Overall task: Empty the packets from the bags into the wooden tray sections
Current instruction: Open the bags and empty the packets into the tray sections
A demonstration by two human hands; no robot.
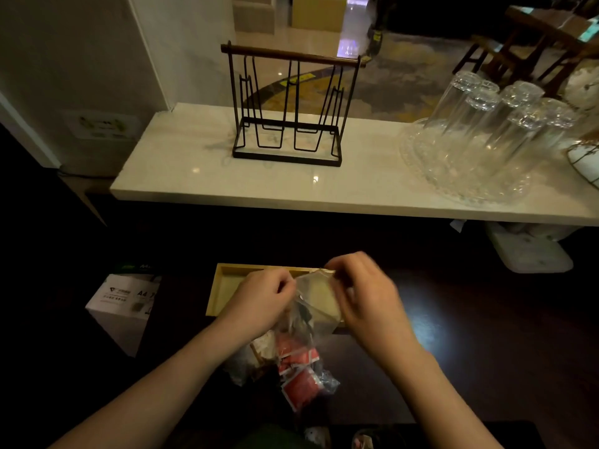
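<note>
Left hand (262, 298) and right hand (363, 296) each have fingers pinched on the mouth of a clear plastic bag (312, 296), held over the pale wooden sectioned tray (227, 280) on the dark desk (470, 335), likely to open it for tipping. Red square packets (301, 377) sag in its bottom; visible tray section looks bare.

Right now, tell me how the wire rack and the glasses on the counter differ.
The rack is black metal wire with a wooden bar on top; the glasses are clear. The rack stands alone at mid-counter; the glasses are clustered at the right on a clear glass tray. The rack holds nothing; the tray is crowded with glasses, which are bottoms-up. Both sit on the pale counter.
</note>
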